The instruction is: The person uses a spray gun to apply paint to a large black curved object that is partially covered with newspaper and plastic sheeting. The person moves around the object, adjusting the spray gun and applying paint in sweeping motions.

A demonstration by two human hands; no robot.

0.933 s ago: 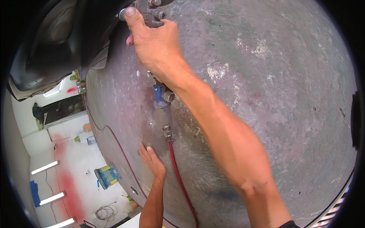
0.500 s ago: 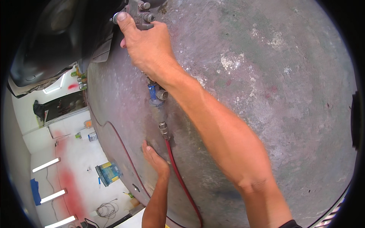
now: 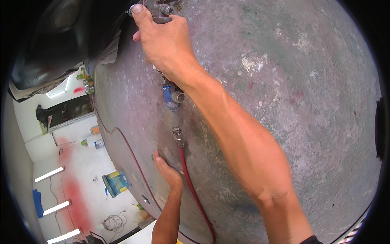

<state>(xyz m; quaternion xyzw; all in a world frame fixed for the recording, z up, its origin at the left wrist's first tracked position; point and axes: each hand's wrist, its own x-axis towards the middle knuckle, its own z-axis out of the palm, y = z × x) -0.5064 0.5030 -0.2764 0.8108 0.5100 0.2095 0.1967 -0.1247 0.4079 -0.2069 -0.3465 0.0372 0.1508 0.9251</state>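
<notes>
My right hand is wrapped round a metal spray gun at the top of the view, with the thumb over its left side. The top of the gun is cut off by the picture's edge. Below the wrist hangs an inline air filter with a blue part and a metal knob, its upper joint hidden behind the hand. From its metal coupling a red air hose runs down toward the lower edge. My left hand is just left of this hose, fingers stretched out and holding nothing.
A glossy black curved panel fills the upper left, close to the gun. The stained concrete floor lies beneath, with a second stretch of hose on it. A blue-yellow bucket and coiled wire are at lower left.
My right hand and the spray gun have shifted slightly up and right in the picture, and the air filter has swung with them. My left hand stays nearly in place.
</notes>
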